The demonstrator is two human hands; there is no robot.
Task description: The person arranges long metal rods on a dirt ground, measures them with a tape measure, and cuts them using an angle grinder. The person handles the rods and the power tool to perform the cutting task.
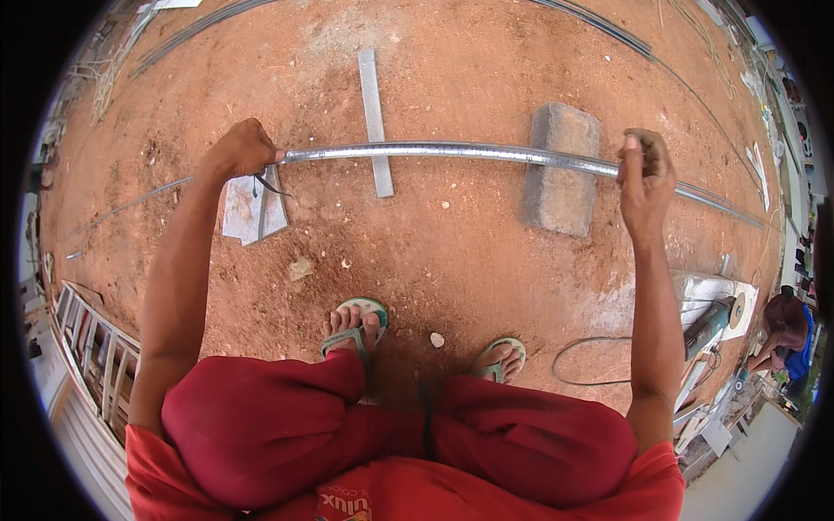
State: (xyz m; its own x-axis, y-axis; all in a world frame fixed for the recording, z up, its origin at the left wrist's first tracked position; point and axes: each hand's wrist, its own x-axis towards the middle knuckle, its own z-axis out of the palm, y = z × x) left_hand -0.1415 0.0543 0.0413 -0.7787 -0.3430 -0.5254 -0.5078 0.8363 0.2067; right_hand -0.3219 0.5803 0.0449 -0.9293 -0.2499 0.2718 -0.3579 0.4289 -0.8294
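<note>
A long shiny metal pipe (434, 150) with dark marks stretches across in front of me, above the reddish ground. My left hand (246, 149) is closed in a fist around its left part, with a thin black strip hanging below the fingers. Farther left, a thinner rod (130, 207) runs away from that fist. At the right, my right hand (645, 178) has its fingers curled and thumb raised at the pipe, which passes behind it; the exact grip is partly hidden. Under the pipe lie a grey concrete block (560, 208), a flat grey strip (372, 95) and pale tile pieces (254, 213).
An angle grinder (708, 328) rests on a pale board at the right, near a looped black cable (560, 369). Beyond it a person (784, 326) sits low. A ladder-like frame (95, 356) lies at the left. Long rods (599, 23) lie at the far side.
</note>
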